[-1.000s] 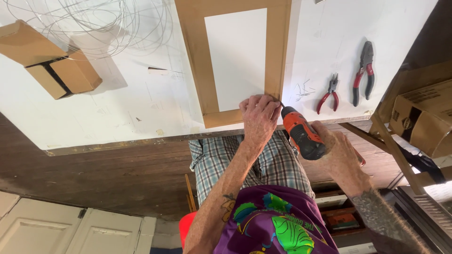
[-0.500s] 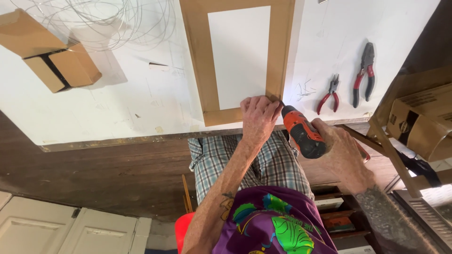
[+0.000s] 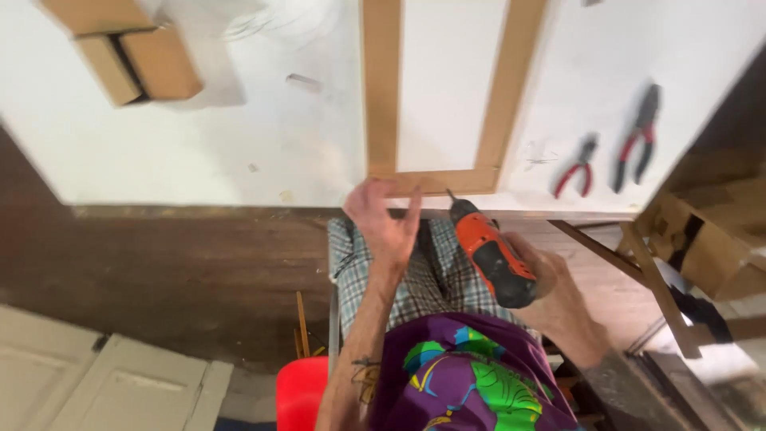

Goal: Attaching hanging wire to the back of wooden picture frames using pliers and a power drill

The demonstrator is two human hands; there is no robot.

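Note:
A rectangular wooden frame (image 3: 381,96) lies on the white table (image 3: 199,152), its near rail at the table's front edge. My left hand (image 3: 381,219) rests on that near rail, fingers spread against the wood. My right hand (image 3: 558,299) grips an orange and black cordless drill (image 3: 488,254). The drill's bit points up at the near rail, just right of my left fingers.
Two red-handled pliers (image 3: 581,166) (image 3: 637,137) lie on the table at the right. A cardboard box (image 3: 132,56) sits at the far left, with coiled wire behind it. Another cardboard box (image 3: 706,231) stands at the right. A red stool (image 3: 302,393) is below me.
The view has shifted, so the frame and table sit further right and higher. My left hand has slid left along the near rail, and the drill has drawn back slightly from the corner.

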